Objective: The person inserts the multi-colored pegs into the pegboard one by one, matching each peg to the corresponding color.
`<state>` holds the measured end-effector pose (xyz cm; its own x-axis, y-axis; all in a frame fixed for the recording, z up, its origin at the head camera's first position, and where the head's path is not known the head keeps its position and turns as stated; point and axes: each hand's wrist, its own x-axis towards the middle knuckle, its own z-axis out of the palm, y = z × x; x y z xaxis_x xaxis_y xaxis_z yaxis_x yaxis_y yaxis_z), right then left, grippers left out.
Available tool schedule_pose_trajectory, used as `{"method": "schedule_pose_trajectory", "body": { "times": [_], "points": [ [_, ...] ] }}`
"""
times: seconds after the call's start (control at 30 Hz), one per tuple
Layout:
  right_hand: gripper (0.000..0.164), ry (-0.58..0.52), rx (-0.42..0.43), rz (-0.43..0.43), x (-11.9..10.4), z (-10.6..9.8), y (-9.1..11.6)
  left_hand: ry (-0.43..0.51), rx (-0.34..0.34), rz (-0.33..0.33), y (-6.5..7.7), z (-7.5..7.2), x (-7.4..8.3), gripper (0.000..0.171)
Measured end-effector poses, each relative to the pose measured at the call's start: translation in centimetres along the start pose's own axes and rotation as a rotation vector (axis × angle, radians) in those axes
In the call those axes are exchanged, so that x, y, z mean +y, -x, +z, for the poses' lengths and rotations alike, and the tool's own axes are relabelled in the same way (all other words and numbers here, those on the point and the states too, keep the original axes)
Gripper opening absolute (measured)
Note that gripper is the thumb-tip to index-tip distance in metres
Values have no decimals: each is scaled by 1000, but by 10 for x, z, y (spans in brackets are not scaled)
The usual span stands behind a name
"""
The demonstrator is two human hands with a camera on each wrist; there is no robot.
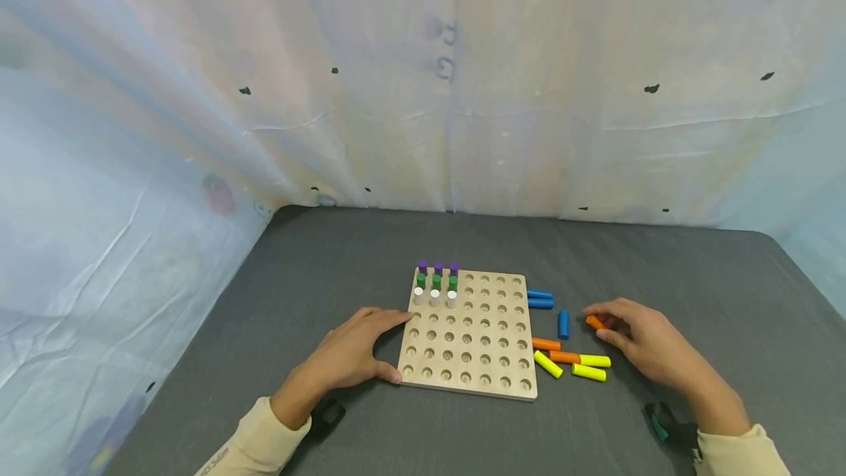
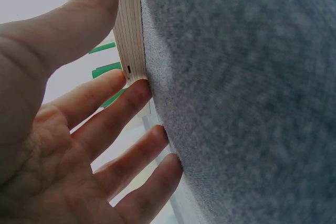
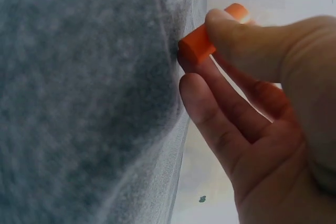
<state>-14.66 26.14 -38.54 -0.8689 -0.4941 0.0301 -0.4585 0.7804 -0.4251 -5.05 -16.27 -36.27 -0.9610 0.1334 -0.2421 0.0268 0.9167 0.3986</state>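
A square wooden pegboard with rows of round holes lies on the grey table. Three purple pegs, three green pegs and three white pegs stand upright in its far left corner. My left hand rests at the board's left side, thumb and fingertips against the edge, fingers extended. To the right of the board, my right hand pinches an orange peg between thumb and fingers, close over the cloth.
Loose pegs lie right of the board: blue pegs, orange pegs and yellow pegs. Two of the blue ones lie along the board's right edge. A pale printed curtain hangs behind and beside the grey-covered table.
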Motion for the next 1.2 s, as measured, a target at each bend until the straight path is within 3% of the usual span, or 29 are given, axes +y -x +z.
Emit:
{"method": "schedule_pose_trajectory", "body": {
  "times": [0.33,0.57,0.87,1.2],
  "points": [
    [22,-62,12,62,-4,-1,1,2,-1,6,0,0,1,93],
    [23,-35,22,84,-6,0,0,7,2,8,0,0,1,92],
    [23,-56,58,55,-16,-6,-2,9,4,6,-2,0,0,93],
    [21,-100,99,-44,-50,-12,-15,60,-29,25,-4,-4,-6,91]
  ]
}}
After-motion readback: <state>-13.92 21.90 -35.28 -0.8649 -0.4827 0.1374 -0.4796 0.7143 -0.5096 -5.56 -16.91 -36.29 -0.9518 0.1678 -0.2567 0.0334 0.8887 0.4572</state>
